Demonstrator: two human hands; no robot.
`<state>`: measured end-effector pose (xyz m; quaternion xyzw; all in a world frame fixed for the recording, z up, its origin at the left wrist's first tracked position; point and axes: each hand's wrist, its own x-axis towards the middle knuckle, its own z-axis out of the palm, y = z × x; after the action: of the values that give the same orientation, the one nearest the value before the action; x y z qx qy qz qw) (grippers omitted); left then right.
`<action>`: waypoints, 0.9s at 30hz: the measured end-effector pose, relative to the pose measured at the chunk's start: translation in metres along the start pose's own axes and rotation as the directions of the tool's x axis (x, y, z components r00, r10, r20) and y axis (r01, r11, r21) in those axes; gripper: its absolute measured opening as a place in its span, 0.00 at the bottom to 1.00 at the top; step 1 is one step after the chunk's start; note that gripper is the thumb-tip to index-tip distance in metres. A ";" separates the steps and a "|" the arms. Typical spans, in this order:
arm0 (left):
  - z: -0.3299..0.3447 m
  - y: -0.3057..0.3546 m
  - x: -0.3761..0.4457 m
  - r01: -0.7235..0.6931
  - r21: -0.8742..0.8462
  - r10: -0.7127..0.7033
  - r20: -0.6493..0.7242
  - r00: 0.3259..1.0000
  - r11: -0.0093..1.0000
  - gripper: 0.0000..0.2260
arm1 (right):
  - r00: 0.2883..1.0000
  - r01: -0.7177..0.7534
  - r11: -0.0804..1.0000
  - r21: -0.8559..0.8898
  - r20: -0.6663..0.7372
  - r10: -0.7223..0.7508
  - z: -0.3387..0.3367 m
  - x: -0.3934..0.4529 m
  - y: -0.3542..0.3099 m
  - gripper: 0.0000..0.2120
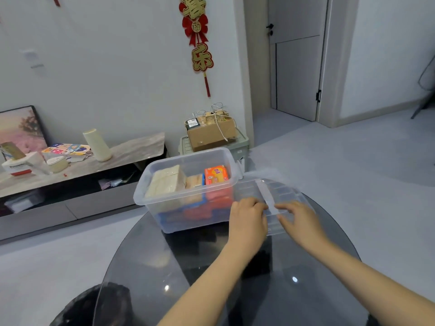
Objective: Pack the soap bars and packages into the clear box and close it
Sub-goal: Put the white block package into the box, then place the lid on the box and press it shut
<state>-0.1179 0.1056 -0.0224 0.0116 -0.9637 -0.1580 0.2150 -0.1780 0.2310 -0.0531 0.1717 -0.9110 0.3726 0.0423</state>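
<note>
We see the clear box [188,196] standing open at the far left of the round glass counter [146,267], with a pale package [164,182], a tan one [194,181] and an orange one [216,174] upright inside. Just right of it lies the clear lid [270,191]; our left hand [247,220] curls over its near edge and our right hand [299,220] rests spread on it, blurred.

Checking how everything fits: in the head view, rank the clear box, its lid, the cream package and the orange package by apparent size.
1. clear box
2. lid, blurred and nearer, so unsure
3. cream package
4. orange package, partly hidden
</note>
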 end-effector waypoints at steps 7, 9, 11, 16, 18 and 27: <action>0.039 -0.003 -0.002 0.437 0.131 -0.452 0.392 0.801 0.890 0.16 | 0.956 -0.224 0.929 -0.293 0.118 0.267 0.012 0.019 0.041 0.27; 0.043 -0.004 -0.001 0.514 0.093 -0.503 0.412 0.759 0.852 0.18 | 0.936 -0.286 0.920 -0.266 0.129 0.328 0.013 0.026 0.043 0.31; 0.044 -0.004 0.001 0.563 0.017 -0.518 0.413 0.749 0.826 0.20 | 0.926 -0.326 0.919 -0.220 0.121 0.357 0.014 0.029 0.044 0.33; 0.041 -0.005 0.000 0.628 -0.225 -0.540 0.349 0.765 0.745 0.18 | 0.909 -0.417 0.909 0.001 -0.016 0.417 0.007 0.018 0.046 0.38; 0.038 -0.002 -0.001 0.609 -0.279 -0.532 0.307 0.789 0.742 0.17 | 0.892 -0.441 0.888 0.131 -0.040 0.450 0.002 0.009 0.048 0.38; 0.013 0.038 0.014 0.384 -0.406 -0.362 0.134 0.922 0.829 0.16 | 0.829 -0.465 0.743 0.482 -0.059 0.557 -0.024 -0.028 0.044 0.33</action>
<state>-0.1342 0.1444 -0.0161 0.1484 -0.8902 -0.4030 0.1523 -0.1683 0.2852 -0.0710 -0.1187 -0.8029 0.5840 -0.0118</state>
